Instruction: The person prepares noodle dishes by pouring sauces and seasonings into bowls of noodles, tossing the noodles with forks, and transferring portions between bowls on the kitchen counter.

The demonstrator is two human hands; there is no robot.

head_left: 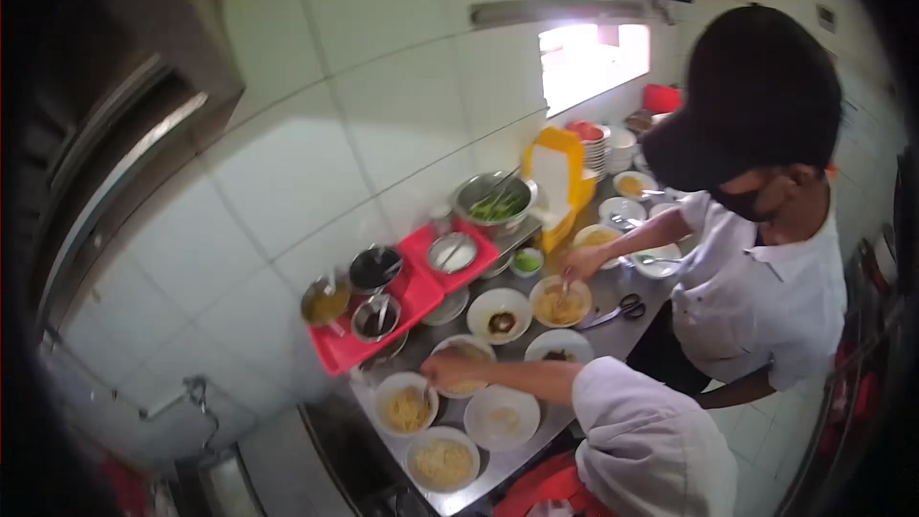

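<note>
Our right hand [445,370] is over the edge of a white bowl [381,402] of yellow noodles [407,410] on the metal table [552,414]. We can't tell if its fingers grip anything, or how our left hand is. A co-worker's hand [581,263] is at another bowl [540,318].

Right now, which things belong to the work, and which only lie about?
Likely in use:
round white bowl of yellow food, by the lower hand
similar bowl by the upper hand

Likely lying about:
dark-handled scissors
upright yellow object

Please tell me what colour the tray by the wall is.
The tray is red, best seen in the head view.
</note>
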